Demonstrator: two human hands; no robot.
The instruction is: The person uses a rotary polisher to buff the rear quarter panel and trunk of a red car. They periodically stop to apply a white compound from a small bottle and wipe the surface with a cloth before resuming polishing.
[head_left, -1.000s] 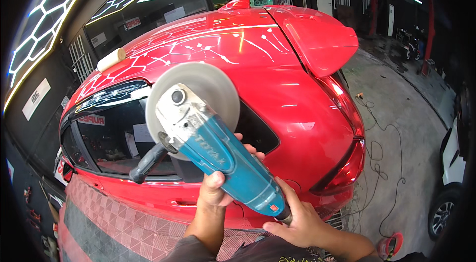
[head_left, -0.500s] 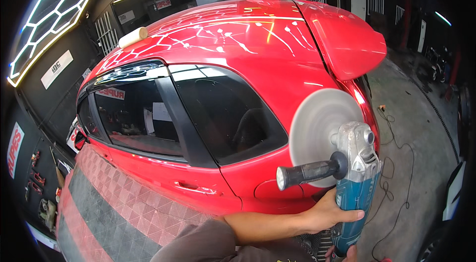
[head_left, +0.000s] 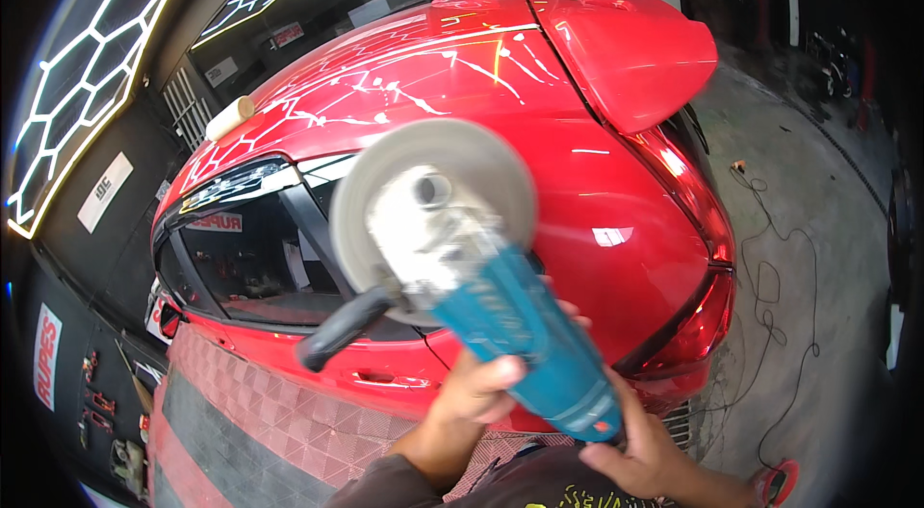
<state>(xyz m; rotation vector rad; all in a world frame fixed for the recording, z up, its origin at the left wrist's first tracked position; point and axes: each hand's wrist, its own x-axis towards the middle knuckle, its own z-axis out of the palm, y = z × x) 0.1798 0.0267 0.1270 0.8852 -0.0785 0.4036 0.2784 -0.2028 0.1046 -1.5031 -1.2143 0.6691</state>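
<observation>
A rotary polisher [head_left: 539, 344] with a teal body and silver head is held up in front of me, at a slant, head toward the upper left. Its round whitish pad [head_left: 505, 171] overlaps the rear side window and roof edge of the red car [head_left: 606, 190]; whether it touches I cannot tell. My left hand [head_left: 481, 391] is closed round the middle of the body. My right hand [head_left: 643, 450] grips the rear end. The black side handle [head_left: 346, 327] juts out to the left, with no hand on it. White streaks of liquid [head_left: 385, 94] lie on the roof.
A cream-coloured bottle [head_left: 230, 119] lies on the roof's left side. A black cable [head_left: 770, 316] trails over the grey floor at right, near a red shoe [head_left: 778, 481]. Red and grey floor tiles [head_left: 250, 412] lie beside the car, and tools hang on the dark left wall.
The polisher has moved left and up from beside the rear corner and now tilts leftward. My right hand has come further into view, and the head view has shifted right.
</observation>
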